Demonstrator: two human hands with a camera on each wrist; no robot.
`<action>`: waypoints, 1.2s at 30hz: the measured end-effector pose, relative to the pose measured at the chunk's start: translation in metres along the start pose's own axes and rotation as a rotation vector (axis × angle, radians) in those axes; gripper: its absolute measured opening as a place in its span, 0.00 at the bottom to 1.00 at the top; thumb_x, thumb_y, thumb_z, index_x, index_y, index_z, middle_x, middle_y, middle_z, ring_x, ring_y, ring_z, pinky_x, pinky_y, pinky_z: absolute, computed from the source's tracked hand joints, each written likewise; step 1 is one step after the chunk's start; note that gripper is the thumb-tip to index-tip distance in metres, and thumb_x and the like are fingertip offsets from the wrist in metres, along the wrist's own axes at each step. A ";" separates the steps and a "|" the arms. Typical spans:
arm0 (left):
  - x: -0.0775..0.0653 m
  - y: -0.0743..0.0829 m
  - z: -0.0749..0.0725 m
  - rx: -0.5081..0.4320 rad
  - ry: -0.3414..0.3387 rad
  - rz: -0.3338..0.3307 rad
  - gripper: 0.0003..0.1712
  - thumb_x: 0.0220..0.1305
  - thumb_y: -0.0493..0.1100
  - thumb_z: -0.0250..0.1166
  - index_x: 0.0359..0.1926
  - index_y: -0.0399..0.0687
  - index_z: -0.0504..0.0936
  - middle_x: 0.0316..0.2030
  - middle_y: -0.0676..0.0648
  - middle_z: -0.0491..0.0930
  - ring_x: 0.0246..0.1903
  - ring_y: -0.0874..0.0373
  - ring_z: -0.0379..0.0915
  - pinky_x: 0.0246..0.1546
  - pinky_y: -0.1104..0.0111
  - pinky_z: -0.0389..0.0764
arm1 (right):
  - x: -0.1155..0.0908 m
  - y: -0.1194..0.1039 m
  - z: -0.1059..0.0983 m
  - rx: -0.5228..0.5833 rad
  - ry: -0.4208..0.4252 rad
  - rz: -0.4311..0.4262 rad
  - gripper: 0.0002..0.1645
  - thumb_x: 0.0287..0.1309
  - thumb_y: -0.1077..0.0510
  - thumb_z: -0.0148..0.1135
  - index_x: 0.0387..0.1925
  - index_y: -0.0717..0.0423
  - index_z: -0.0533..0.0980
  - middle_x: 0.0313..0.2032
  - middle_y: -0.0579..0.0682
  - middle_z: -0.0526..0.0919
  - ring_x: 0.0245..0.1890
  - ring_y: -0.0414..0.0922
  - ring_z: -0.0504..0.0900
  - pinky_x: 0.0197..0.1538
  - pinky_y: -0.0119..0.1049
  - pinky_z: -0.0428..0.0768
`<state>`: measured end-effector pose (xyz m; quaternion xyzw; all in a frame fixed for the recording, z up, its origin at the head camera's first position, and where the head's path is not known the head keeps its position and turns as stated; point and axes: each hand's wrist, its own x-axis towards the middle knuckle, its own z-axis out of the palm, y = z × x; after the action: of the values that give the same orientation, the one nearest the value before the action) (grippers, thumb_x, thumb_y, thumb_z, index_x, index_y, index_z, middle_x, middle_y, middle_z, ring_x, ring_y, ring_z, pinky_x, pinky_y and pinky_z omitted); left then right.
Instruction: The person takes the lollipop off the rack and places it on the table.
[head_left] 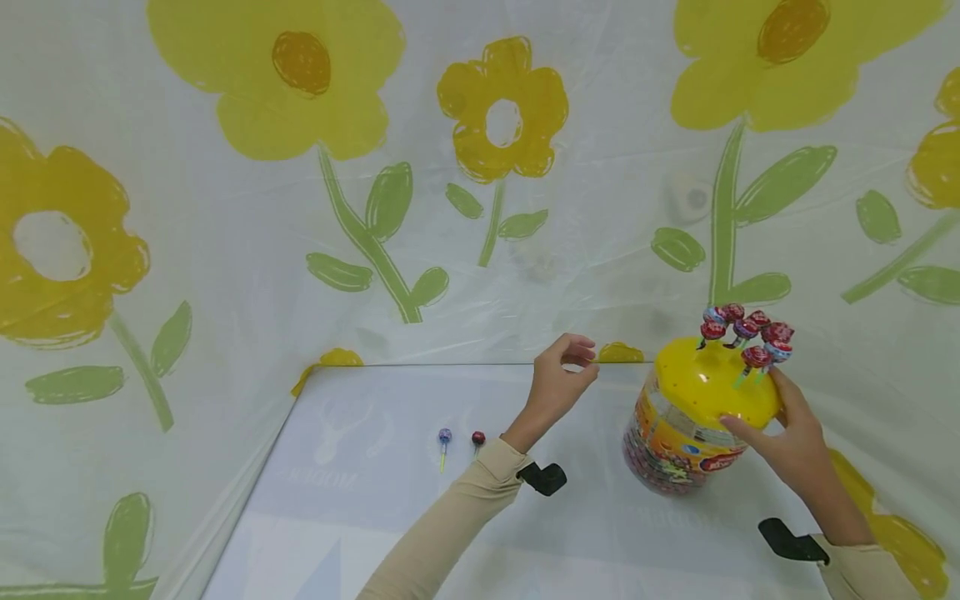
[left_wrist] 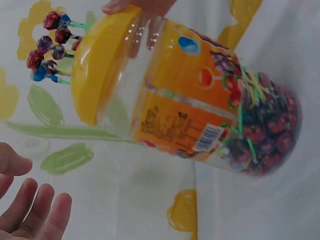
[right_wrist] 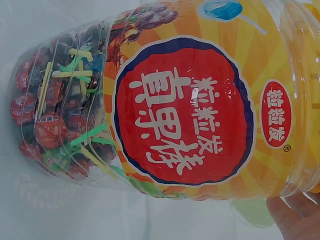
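A clear plastic candy jar (head_left: 675, 433) with an orange label stands on the right part of the table, wrapped lollipops (left_wrist: 270, 130) filling its lower part. Its domed yellow lid (head_left: 693, 383) carries several lollipops (head_left: 755, 357) stuck in stick first, heads up. My right hand (head_left: 798, 437) grips the lid's right side, thumb toward the front; in the right wrist view only some of its fingers (right_wrist: 295, 215) show by the lid. To the jar's left, my left hand (head_left: 557, 379) hovers with loosely bent fingers and nothing between them, apart from the jar.
Two lollipops lie on the white table (head_left: 337, 500) left of my left forearm: a purple-blue one (head_left: 445, 436) and a dark red one (head_left: 477, 437), its stick partly behind my sleeve. A flower-printed curtain (head_left: 600, 250) hangs behind the table's back edge.
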<state>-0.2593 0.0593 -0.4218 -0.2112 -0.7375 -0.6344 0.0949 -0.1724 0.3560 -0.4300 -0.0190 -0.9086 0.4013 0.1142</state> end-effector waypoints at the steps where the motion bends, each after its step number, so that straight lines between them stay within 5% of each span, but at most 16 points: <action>1: 0.002 0.002 0.002 -0.009 -0.003 0.013 0.14 0.57 0.34 0.65 0.45 0.48 0.78 0.38 0.47 0.81 0.37 0.62 0.77 0.35 0.73 0.79 | 0.000 0.000 0.000 0.000 0.001 -0.003 0.55 0.59 0.48 0.63 0.74 0.52 0.38 0.69 0.67 0.50 0.61 0.67 0.54 0.66 0.56 0.54; 9: 0.012 0.016 0.016 -0.069 -0.021 0.082 0.15 0.59 0.35 0.64 0.48 0.47 0.78 0.40 0.48 0.81 0.39 0.64 0.77 0.38 0.74 0.79 | 0.004 0.001 0.000 -0.001 0.007 -0.017 0.54 0.59 0.49 0.63 0.74 0.51 0.39 0.69 0.66 0.50 0.61 0.66 0.54 0.66 0.57 0.54; 16: 0.016 0.052 0.026 -0.081 -0.053 0.105 0.15 0.59 0.31 0.63 0.48 0.37 0.76 0.41 0.40 0.81 0.41 0.50 0.78 0.39 0.75 0.78 | 0.006 0.002 -0.001 -0.002 0.006 -0.015 0.55 0.59 0.49 0.63 0.74 0.51 0.39 0.69 0.67 0.50 0.61 0.67 0.54 0.66 0.56 0.55; 22: 0.031 0.040 0.052 -0.028 -0.103 0.172 0.17 0.60 0.35 0.64 0.51 0.44 0.76 0.43 0.45 0.81 0.41 0.61 0.78 0.39 0.79 0.77 | 0.006 0.003 -0.001 -0.003 0.009 -0.014 0.55 0.59 0.49 0.63 0.74 0.52 0.39 0.68 0.67 0.51 0.60 0.66 0.55 0.67 0.54 0.56; 28: 0.035 0.045 0.073 0.024 -0.132 0.199 0.19 0.60 0.34 0.64 0.53 0.46 0.74 0.44 0.47 0.81 0.40 0.67 0.76 0.39 0.81 0.76 | 0.008 0.003 0.000 0.012 0.006 -0.004 0.55 0.59 0.49 0.63 0.74 0.53 0.38 0.68 0.68 0.50 0.61 0.69 0.54 0.60 0.67 0.56; 36: 0.040 0.051 0.090 0.064 -0.152 0.187 0.23 0.61 0.35 0.63 0.57 0.49 0.71 0.45 0.48 0.80 0.40 0.69 0.75 0.38 0.84 0.74 | 0.012 0.004 0.000 0.011 0.002 -0.017 0.54 0.59 0.48 0.63 0.74 0.52 0.39 0.68 0.68 0.50 0.60 0.67 0.55 0.61 0.66 0.55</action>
<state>-0.2617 0.1602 -0.3753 -0.3236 -0.7395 -0.5811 0.1042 -0.1840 0.3599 -0.4305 -0.0112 -0.9064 0.4053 0.1186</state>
